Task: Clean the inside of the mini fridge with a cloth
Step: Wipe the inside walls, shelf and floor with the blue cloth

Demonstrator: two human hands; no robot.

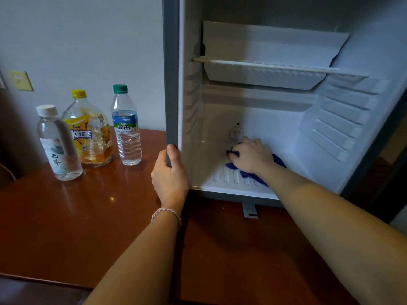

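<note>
Right hand [251, 155] is inside the fridge [343, 119], fingers curled down onto the blue cloth [253, 175], pressing it on the ribbed floor near the back wall. Cloth lies under the hand and trails from it toward the front edge and the wrist. Unwiped-looking floor runs left and forward of the hand; side walls and shelf [275, 66] sit above it. Left hand [170, 172] grips the fridge's left front edge, thumb wrapped round. Right hand is the working one; likely next stroke pulls forward.
</note>
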